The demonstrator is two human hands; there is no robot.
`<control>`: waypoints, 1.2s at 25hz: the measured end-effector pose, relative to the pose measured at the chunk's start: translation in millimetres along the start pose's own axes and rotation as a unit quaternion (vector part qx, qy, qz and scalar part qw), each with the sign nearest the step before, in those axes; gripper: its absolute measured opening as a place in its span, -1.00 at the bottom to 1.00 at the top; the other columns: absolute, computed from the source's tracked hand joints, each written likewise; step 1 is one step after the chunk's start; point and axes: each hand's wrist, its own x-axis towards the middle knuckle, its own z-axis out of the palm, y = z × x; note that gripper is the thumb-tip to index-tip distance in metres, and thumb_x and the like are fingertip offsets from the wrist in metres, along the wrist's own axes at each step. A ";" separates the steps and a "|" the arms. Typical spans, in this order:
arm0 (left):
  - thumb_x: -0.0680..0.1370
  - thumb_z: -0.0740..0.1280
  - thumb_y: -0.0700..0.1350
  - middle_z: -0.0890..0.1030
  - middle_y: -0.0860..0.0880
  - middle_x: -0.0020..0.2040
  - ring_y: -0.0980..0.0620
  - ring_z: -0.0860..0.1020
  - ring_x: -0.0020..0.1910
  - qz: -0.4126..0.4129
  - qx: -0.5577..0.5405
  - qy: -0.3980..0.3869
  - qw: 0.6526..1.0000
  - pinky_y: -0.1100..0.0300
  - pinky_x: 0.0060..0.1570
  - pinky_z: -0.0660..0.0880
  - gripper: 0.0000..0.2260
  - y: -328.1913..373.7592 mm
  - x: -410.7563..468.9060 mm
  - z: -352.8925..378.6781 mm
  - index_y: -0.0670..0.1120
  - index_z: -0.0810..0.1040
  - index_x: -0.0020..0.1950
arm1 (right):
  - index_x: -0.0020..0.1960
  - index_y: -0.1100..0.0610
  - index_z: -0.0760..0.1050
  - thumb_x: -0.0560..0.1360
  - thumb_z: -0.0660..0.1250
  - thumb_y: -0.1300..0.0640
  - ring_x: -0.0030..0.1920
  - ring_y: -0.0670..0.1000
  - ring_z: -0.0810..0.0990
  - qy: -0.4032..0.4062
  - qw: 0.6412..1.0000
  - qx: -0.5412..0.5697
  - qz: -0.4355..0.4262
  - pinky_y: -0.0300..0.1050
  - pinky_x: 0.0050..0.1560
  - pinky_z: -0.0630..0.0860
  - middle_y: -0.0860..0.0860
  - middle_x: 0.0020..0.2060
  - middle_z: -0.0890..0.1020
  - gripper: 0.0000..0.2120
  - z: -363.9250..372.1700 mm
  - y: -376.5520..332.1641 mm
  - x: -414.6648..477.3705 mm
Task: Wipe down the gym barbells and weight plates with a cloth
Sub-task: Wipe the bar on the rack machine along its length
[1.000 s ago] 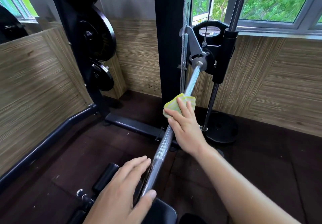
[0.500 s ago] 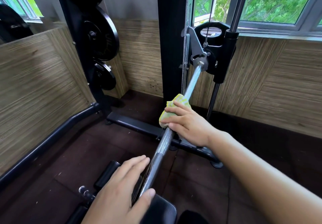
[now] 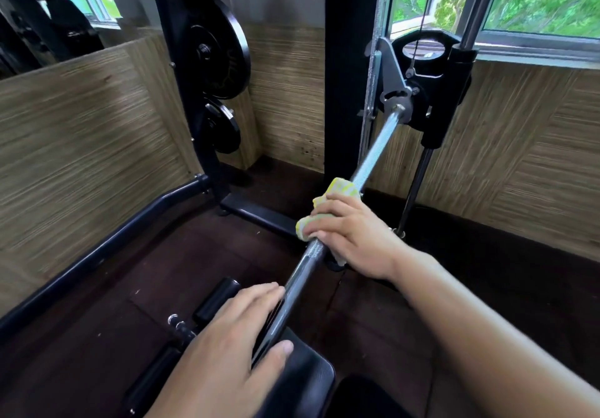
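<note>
Yellow-green cloth (image 3: 341, 190) is sitting wrapped round the barbell (image 3: 376, 154) about midway along its visible length. The right hand (image 3: 354, 239) is clamping it there, with fingers curled over the top of the steel. The left hand (image 3: 224, 346) is lying across the near, darker stretch of the bar, fingers straight and thumb on the other side, steadying rather than gripping. The bar is running from above the near bench pad (image 3: 302, 382) up to the far carriage on the rack. For a good stroke, the right hand should probably be squeezing fully round the bar and twisting slightly while sliding, so the knurled grooves get reached. Weight plates (image 3: 224, 57) are hanging far left, well apart from the cloth.
</note>
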 end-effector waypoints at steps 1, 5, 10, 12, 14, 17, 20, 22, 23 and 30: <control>0.39 0.05 0.39 0.08 0.54 0.41 0.47 0.19 0.38 -0.004 0.003 0.004 1.000 0.41 0.22 0.31 -0.39 0.9 -4.0 -0.3 0.36 0.22 0.44 | 0.27 -0.10 0.65 0.64 0.19 -0.05 0.50 0.05 0.33 0.005 1.000 0.017 0.007 -0.21 0.58 0.01 -0.01 0.34 0.58 -0.67 -1.9 5.5 -2.2; 0.46 0.09 0.35 0.13 0.50 0.42 0.45 0.22 0.38 -0.031 0.011 0.034 0.999 0.38 0.27 0.28 -0.42 7.9 -23.3 -1.7 0.30 0.23 0.49 | 0.33 -0.03 0.63 0.62 0.16 -0.05 0.63 0.16 0.14 0.090 0.985 0.081 0.121 0.08 0.65 0.04 0.05 0.49 0.47 -0.61 8.1 7.7 1.0; 0.49 0.17 0.29 0.16 0.50 0.39 0.44 0.33 0.19 -0.092 0.015 0.071 0.993 0.41 0.14 0.32 -0.46 16.9 -65.5 -8.6 0.27 0.26 0.48 | 0.19 -0.02 0.69 0.64 0.22 0.02 0.55 0.06 0.30 0.166 0.979 0.117 0.015 0.09 0.61 0.11 -0.05 0.29 0.60 -0.71 76.9 -115.3 -52.8; 0.47 0.10 0.33 0.14 0.56 0.35 0.53 0.20 0.29 -0.108 0.027 0.076 0.991 0.48 0.25 0.22 -0.46 16.5 -84.3 -9.1 0.28 0.27 0.45 | 0.26 -0.04 0.66 0.64 0.22 -0.01 0.53 0.03 0.36 0.123 0.988 0.087 -0.038 0.16 0.60 0.14 -0.08 0.31 0.60 -0.69 73.7 -121.3 -61.5; 0.46 0.06 0.33 0.15 0.56 0.31 0.58 0.08 0.33 -0.131 0.044 0.094 0.986 0.59 0.25 0.08 -0.44 15.6 -109.9 -12.8 0.27 0.27 0.46 | 0.36 0.01 0.60 0.64 0.19 -0.04 0.52 0.07 0.37 0.112 0.992 0.057 -0.031 0.24 0.55 0.25 0.00 0.39 0.57 -0.62 66.9 -113.2 -60.2; 0.52 0.12 0.25 0.30 0.44 0.32 0.43 0.23 0.35 -0.169 0.061 0.134 0.974 0.39 0.30 0.28 -0.49 12.2 -152.5 -17.0 0.21 0.31 0.47 | 0.42 0.04 0.54 0.66 0.11 -0.08 0.58 0.14 0.27 0.118 0.991 0.054 0.029 0.27 0.56 0.23 0.06 0.46 0.50 -0.55 67.3 -116.9 -61.7; 0.52 0.12 0.22 0.40 0.37 0.28 0.35 0.31 0.30 -0.196 0.079 0.163 0.964 0.28 0.24 0.39 -0.52 10.9 -195.7 -21.0 0.19 0.35 0.43 | 0.38 0.03 0.58 0.66 0.12 -0.03 0.57 0.17 0.27 0.116 0.991 0.071 0.007 0.30 0.55 0.23 0.04 0.42 0.52 -0.60 93.1 -175.7 -85.5; 0.54 0.18 0.18 0.41 0.36 0.26 0.33 0.32 0.27 -0.214 0.088 0.177 0.956 0.31 0.20 0.38 -0.56 13.4 -231.6 -23.4 0.19 0.37 0.42 | 0.40 0.00 0.56 0.66 0.15 0.01 0.59 0.14 0.26 0.108 0.990 0.069 -0.054 0.24 0.59 0.17 0.01 0.45 0.50 -0.62 117.1 -230.4 -114.1; 0.56 0.20 0.16 0.42 0.35 0.25 0.32 0.33 0.26 -0.223 0.092 0.182 0.953 0.31 0.19 0.38 -0.58 14.6 -250.8 -24.3 0.19 0.39 0.42 | 0.43 -0.04 0.54 0.66 0.16 0.01 0.60 0.12 0.25 0.096 0.989 0.063 -0.093 0.19 0.61 0.13 -0.02 0.48 0.47 -0.62 125.3 -252.5 -126.3; 0.55 0.24 0.14 0.45 0.39 0.17 0.30 0.34 0.18 -0.293 0.142 0.228 0.918 0.32 0.02 0.33 -0.69 18.7 -358.0 -29.1 0.23 0.49 0.29 | 0.47 0.10 0.49 0.64 0.13 -0.11 0.60 0.19 0.24 0.151 0.987 0.057 -0.018 0.05 0.64 0.06 0.12 0.56 0.36 -0.50 128.0 -236.9 -120.2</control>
